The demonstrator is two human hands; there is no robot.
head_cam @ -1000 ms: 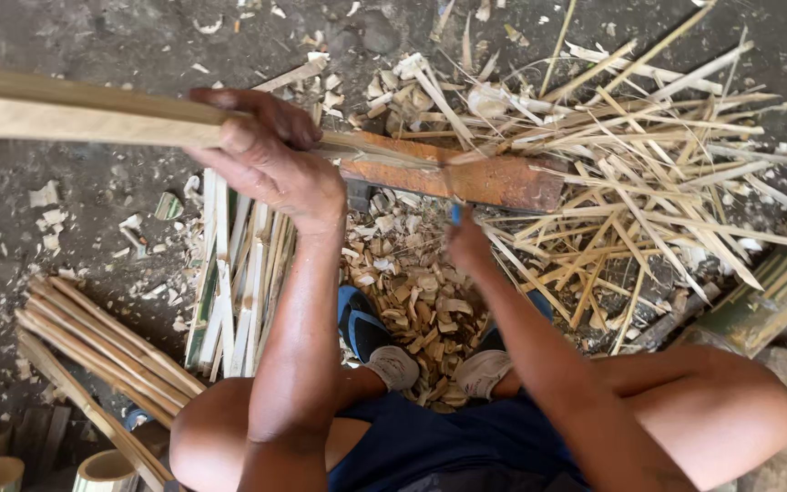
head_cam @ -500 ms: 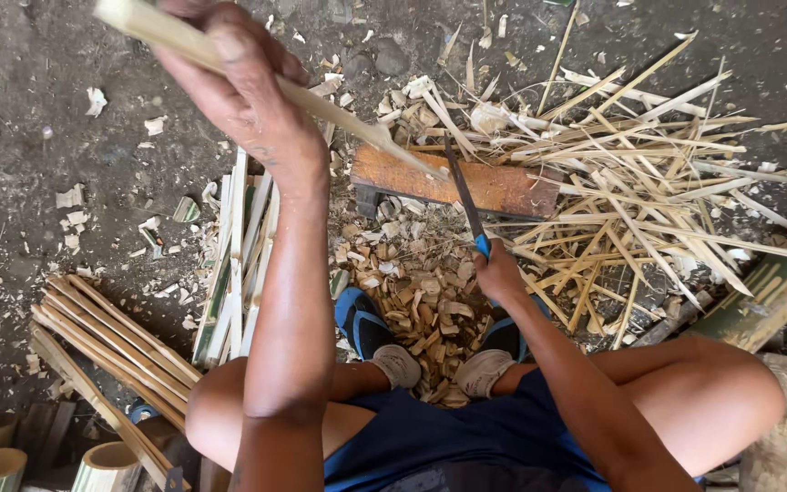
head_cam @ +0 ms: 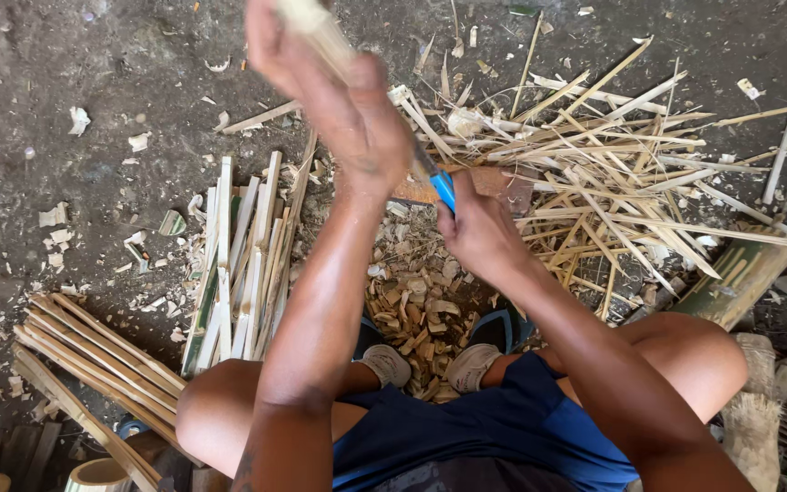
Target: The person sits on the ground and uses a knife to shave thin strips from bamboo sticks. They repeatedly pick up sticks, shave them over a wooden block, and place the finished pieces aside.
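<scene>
My left hand (head_cam: 339,109) is raised in front of me, closed around a pale bamboo stick (head_cam: 313,27) that points up and away out of the top of the view. My right hand (head_cam: 480,228) grips a knife with a blue handle (head_cam: 444,189); its blade runs up behind my left hand and is mostly hidden. Both hands meet above a reddish wooden block (head_cam: 503,182) on the ground. Below them lies a heap of bamboo chips (head_cam: 416,314) between my feet.
Flat split bamboo slats (head_cam: 239,264) lie to the left, thicker bamboo strips (head_cam: 84,351) further left. A tangle of thin bamboo splinters (head_cam: 612,173) covers the right. A green bamboo section (head_cam: 740,278) lies at right, cut bamboo tubes (head_cam: 97,474) at bottom left.
My left hand swung the bamboo stick from lying across the view to standing upright, moving right. My right hand with the knife rose to meet it.
</scene>
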